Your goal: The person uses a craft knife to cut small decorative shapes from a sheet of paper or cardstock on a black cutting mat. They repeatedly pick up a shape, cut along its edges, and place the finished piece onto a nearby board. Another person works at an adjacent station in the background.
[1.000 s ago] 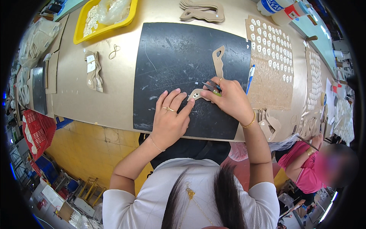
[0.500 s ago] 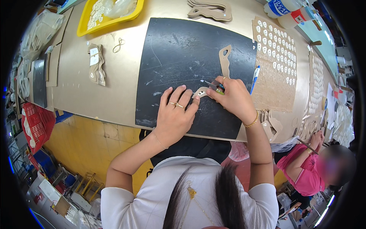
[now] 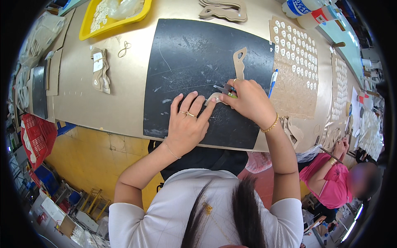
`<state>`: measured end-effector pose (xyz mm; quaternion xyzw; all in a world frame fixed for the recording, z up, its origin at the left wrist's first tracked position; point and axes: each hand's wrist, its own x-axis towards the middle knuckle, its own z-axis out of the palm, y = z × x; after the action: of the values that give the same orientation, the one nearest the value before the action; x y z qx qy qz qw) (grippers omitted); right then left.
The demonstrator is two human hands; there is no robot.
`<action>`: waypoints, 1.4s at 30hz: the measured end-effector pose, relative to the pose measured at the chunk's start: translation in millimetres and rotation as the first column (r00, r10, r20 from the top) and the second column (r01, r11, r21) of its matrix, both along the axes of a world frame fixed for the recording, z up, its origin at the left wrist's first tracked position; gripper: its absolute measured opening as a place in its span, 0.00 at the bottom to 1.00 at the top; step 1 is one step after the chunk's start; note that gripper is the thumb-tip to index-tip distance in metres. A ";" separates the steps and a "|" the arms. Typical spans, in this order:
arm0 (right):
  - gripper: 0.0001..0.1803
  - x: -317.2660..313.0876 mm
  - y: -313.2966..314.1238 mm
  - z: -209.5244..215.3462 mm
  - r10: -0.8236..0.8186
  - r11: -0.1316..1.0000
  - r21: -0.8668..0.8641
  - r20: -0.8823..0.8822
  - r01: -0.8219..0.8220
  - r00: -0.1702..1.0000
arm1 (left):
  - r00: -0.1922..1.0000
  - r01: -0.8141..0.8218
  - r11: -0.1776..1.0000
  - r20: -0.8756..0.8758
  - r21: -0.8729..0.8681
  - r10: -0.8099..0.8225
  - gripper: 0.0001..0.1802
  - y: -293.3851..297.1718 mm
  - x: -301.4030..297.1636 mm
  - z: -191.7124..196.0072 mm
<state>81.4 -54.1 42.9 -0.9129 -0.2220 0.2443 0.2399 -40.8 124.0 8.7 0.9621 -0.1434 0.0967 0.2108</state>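
On the black mat (image 3: 186, 53), a small curved tan piece (image 3: 212, 98) with a white patch lies between my hands. My left hand (image 3: 187, 122) has its fingers spread, the index fingertip pressing on the patch and mostly covering it. My right hand (image 3: 250, 99) closes around a small pointed metal tool (image 3: 225, 89) with green at its handle, its kind partly hidden by my fingers. Right fingertips also touch the right part of the tan piece. Just beyond that hand lies a longer wavy tan piece (image 3: 239, 64) with a hole at its far end.
Rows of white patches cover a brown sheet (image 3: 289, 97) to the right, with a blue-white pen (image 3: 273, 82) beside it. A yellow tray (image 3: 84, 31), banded tan pieces (image 3: 99, 74) and a stack (image 3: 223, 15) lie farther off. Another person (image 3: 326, 182) sits at right.
My left index fingertip has slid onto the white patch, hiding its dark holes. The right hand keeps its grip on the tool. The whole view has shifted slightly.
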 end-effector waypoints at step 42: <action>0.28 -8.3 13.8 -7.0 -0.104 0.992 -0.057 0.110 0.111 0.988 | 1.000 0.023 0.999 -0.005 0.044 -0.023 0.27 1.3 0.7 7.1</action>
<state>73.1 -40.3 35.9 -0.9425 -0.1770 0.1890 0.2115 -40.1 125.2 15.8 0.9650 -0.1560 0.0891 0.1910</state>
